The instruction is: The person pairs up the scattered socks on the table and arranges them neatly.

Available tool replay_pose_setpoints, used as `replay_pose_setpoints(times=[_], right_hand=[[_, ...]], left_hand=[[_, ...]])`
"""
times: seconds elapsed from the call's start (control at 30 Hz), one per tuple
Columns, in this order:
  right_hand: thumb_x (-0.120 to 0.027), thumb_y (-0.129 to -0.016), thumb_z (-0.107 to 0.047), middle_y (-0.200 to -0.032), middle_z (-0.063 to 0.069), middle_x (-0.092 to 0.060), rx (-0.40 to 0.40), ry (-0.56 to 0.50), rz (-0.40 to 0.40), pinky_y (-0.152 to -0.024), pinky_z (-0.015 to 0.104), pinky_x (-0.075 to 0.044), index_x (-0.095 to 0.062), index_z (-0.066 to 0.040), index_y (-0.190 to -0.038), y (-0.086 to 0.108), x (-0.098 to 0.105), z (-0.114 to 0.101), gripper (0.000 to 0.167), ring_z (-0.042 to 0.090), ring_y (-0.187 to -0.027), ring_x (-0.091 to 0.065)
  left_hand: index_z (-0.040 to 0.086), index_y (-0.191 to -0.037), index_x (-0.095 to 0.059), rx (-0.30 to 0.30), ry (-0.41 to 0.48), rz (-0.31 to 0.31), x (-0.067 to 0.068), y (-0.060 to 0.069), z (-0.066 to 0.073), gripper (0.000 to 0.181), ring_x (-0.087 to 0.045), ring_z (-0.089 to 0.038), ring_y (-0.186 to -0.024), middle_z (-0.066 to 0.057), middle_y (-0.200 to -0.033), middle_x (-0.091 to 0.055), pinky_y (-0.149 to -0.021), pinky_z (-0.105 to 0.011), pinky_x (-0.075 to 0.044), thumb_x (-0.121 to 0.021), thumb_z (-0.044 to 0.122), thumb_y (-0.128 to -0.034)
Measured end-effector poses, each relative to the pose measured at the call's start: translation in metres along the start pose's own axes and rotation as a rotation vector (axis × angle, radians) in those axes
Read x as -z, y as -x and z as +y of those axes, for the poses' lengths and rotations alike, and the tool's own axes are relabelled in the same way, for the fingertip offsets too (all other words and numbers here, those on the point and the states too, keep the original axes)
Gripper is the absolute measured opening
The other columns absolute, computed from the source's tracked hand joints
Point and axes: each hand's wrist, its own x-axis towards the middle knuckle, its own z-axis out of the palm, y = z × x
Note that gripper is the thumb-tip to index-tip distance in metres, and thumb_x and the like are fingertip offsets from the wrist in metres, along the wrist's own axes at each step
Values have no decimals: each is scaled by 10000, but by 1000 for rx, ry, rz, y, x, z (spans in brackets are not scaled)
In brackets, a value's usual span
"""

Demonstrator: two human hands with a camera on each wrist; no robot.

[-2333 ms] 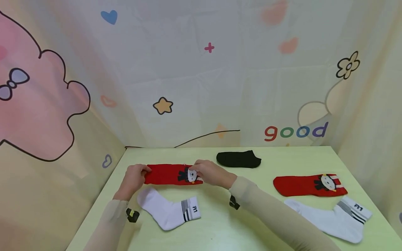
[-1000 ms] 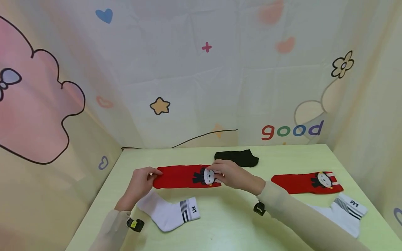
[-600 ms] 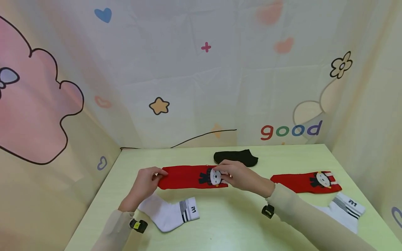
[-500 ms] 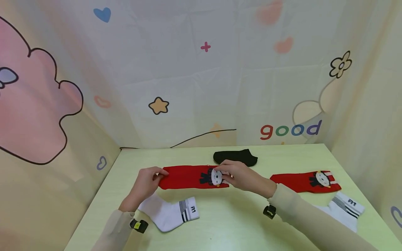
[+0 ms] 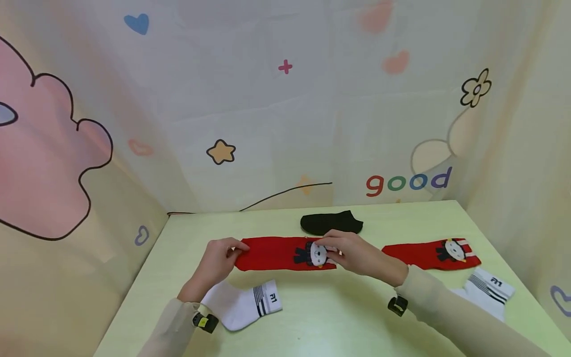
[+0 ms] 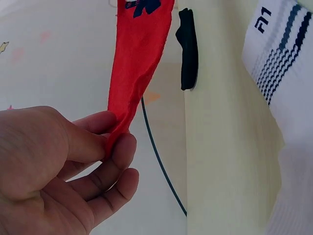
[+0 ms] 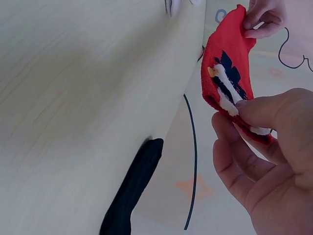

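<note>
A red sock (image 5: pixel 272 254) with a cartoon animal face is stretched flat between both hands, held above the table. My left hand (image 5: pixel 217 264) pinches its plain toe end; the left wrist view shows thumb and fingers closed on the red cloth (image 6: pixel 137 58). At the cuff end, by the animal face, my right hand (image 5: pixel 357 254) pinches the sock between thumb and fingers, as the right wrist view also shows. A white sock (image 5: pixel 238 305) with black stripes lies below the left hand, its toe partly covered by that wrist. Just behind the right hand lies a black ankle sock (image 5: pixel 330 224).
At the right of the pale table (image 5: pixel 312 322) lies a second red sock (image 5: pixel 419 255) with the same face. In front of it a second white striped sock (image 5: pixel 488 287) is partly hidden by the right sleeve (image 5: pixel 450 307). A printed curtain (image 5: pixel 267 109) stands behind.
Both hands have carried the red sock to the right, keeping it stretched between them. The right forearm now covers more of the far white sock. The view has shifted slightly.
</note>
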Motion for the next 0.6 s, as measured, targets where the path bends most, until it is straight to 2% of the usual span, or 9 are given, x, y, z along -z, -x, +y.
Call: replay_pose_setpoints(times=[0.37, 0.6], right_hand=[[-779, -870, 41, -1165, 99, -667, -54, 22, 3, -788, 292, -601, -699, -21, -1252, 19, 10, 0, 395, 211, -969, -652], [-770, -863, 71, -1176, 108, -670, -13, 36, 42, -762, 294, -602, -696, -3, -1255, 33, 13, 5, 406, 207, -961, -666]], left_hand=[[88, -962, -818, -35, 49, -28, -9, -5, 14, 209, -716, -220, -883, -29, -968, -770, -747, -325, -600, -730, -86, -888], [94, -973, -821, -75, 59, -55, -15, -8, 22, 210, -702, -192, -862, -21, -974, -770, -728, -285, -581, -734, -77, -889]])
